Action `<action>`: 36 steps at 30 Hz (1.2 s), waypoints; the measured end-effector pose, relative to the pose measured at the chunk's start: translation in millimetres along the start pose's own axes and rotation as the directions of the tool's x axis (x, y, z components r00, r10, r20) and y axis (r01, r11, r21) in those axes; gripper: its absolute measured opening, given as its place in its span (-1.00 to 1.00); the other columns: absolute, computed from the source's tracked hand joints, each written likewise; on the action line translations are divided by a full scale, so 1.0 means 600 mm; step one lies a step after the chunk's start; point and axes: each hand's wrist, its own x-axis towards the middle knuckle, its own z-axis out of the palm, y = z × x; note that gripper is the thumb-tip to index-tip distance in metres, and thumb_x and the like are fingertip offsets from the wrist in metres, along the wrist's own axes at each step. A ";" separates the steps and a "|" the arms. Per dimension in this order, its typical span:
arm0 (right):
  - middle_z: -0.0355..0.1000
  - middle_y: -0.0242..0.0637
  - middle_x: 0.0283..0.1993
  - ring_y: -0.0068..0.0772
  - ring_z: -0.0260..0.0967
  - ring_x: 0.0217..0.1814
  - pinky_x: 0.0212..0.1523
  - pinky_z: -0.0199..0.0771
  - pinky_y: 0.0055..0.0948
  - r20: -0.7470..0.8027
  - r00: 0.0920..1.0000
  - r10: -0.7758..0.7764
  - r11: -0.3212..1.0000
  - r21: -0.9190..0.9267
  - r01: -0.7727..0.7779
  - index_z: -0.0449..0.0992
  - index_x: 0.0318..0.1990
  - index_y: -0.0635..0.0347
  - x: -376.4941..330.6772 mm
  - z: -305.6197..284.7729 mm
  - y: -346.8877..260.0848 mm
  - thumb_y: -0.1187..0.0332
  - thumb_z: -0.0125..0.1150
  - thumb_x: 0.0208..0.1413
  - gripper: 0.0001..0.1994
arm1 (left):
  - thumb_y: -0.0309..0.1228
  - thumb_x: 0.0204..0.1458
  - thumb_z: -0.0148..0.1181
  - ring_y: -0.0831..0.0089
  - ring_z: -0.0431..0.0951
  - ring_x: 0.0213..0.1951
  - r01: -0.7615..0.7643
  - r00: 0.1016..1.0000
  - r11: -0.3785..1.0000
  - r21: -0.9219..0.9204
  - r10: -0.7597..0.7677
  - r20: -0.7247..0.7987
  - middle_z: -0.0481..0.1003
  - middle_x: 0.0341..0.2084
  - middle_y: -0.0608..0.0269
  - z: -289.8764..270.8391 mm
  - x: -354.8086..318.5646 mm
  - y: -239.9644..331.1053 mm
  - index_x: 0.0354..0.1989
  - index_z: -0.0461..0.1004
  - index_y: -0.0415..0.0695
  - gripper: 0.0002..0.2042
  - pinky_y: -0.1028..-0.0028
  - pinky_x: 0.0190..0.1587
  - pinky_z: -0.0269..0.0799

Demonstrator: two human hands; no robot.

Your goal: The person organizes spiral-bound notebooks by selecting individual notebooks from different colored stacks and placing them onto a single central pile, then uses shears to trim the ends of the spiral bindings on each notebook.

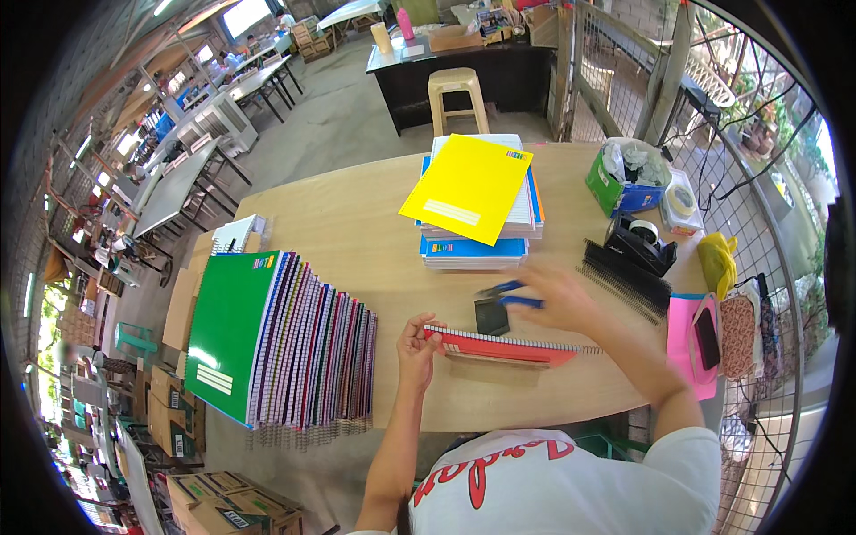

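Note:
My left hand (415,343) pinches the left end of a red spiral notebook (499,348), tipped up so that its coil edge faces upward. The wire coil runs on past the notebook's right end. Just beyond it, my right hand (560,301) is at the blue handles of a pair of pliers (512,294), whose jaws point left and whose handles are spread; the fingers are partly hidden. Under the pliers lies a small dark block or pad (491,317). A tall stack of spiral notebooks with a green cover (234,321) stands to the left.
Across the table (339,214) is a pile topped by a yellow notebook (471,187). On the right are loose black coils (624,283), a tape dispenser (640,245), a green-blue box (624,183), a yellow cloth (717,263) and a phone (706,339). Cardboard boxes (232,504) sit lower left.

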 end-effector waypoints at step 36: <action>0.35 -0.03 -0.02 0.04 0.30 0.13 0.07 0.39 -0.07 0.286 0.957 -0.044 0.955 -0.270 0.124 0.40 0.11 0.21 0.100 0.043 -0.027 0.01 0.37 -0.01 -0.39 | -0.72 -0.05 0.31 0.55 0.56 -0.30 -0.110 0.979 0.994 0.010 0.110 -0.170 0.53 -0.38 0.28 0.042 -0.011 0.001 0.32 0.08 -0.11 -0.25 0.57 -0.18 0.50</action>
